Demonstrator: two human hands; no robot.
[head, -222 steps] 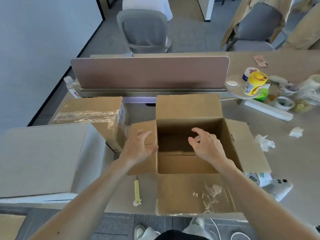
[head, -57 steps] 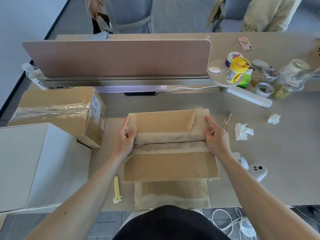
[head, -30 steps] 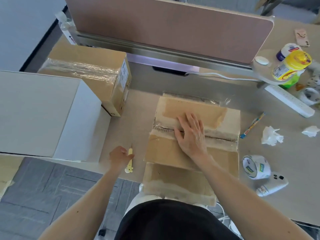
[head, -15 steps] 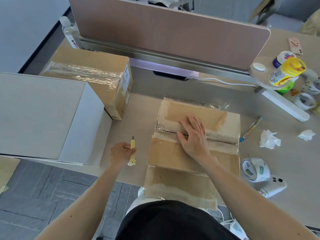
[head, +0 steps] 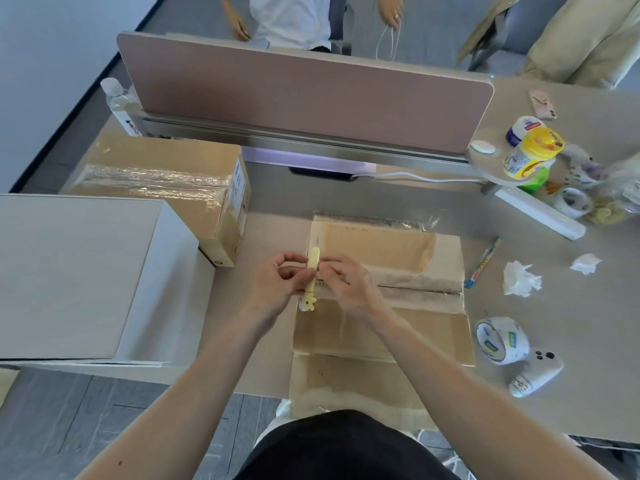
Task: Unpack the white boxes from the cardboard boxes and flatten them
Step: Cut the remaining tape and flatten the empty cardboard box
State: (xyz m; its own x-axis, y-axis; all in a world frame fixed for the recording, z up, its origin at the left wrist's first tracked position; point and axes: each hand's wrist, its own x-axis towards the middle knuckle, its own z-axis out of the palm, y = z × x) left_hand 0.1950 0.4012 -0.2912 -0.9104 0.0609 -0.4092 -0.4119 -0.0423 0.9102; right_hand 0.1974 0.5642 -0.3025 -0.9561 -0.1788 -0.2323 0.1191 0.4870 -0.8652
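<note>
An upturned cardboard box (head: pixel 398 327) lies in front of me on the desk, its taped bottom seam (head: pixel 415 289) running left to right. Over the seam's left end I hold a small yellow utility knife (head: pixel 311 275) upright, blade pointing away. My left hand (head: pixel 277 289) grips its lower body. My right hand (head: pixel 343 282) pinches its middle from the other side. A sealed cardboard box (head: pixel 166 188) wrapped in clear tape stands at the left. A large white box (head: pixel 76 271) sits in front of it at the desk's left edge.
A pink divider panel (head: pixel 304 88) crosses the desk's back. At the right lie a tape roll (head: pixel 502 341), a white controller (head: pixel 533 372), crumpled tissues (head: pixel 519 278), a pen (head: pixel 483 263), a power strip (head: pixel 540 213) and bottles (head: pixel 530 154). People stand beyond the divider.
My left hand lifted the yellow knife off the desk and carried it over the box seam. My right hand left the cardboard and now pinches the knife too.
</note>
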